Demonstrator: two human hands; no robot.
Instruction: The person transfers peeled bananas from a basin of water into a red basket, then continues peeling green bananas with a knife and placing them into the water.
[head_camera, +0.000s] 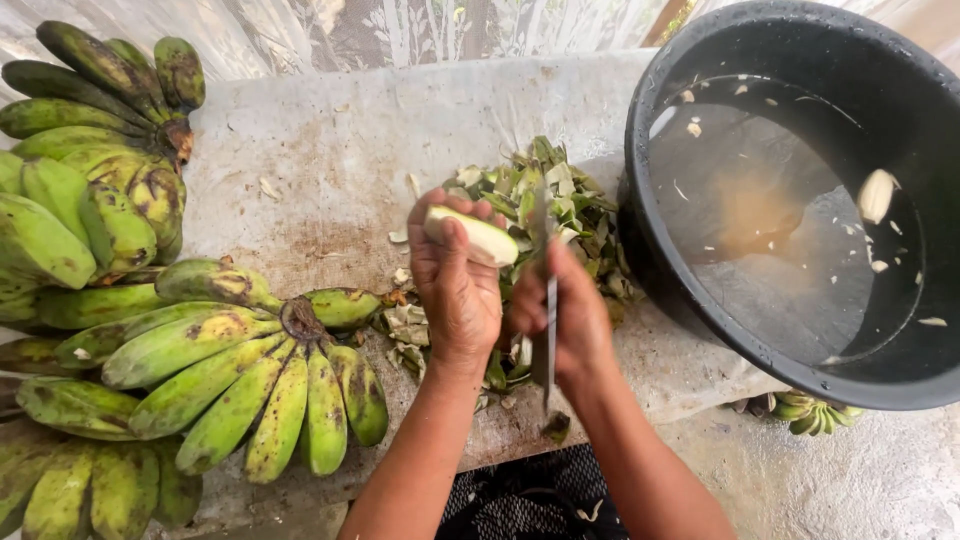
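Hands work over the bench (400, 130): left hand (455, 285) closed round a peeled banana (478, 236), tilted so the knife (548, 300) gripped tight in right hand (560, 310) meets it. Peel scraps (570, 205) pile just behind, w/ black water basin (800, 200) at right holding 1 peeled piece (876, 195); green banana bunches (240, 370) at left.

Peeled banana (478, 237), centre of frame: pale, smooth, moist-looking flesh. Knife (549, 300) beside it: thin metal blade, dull grey sheen. Green bananas (240, 380), left and lower left: waxy matt skins, black-speckled, rough dark stems. Peelings (570, 205), upper centre: fibrous, matt. Tub (800, 40), right: black plastic, slightly glossy, holding murky water. Table (340, 150): worn, stained, rough grey surface.
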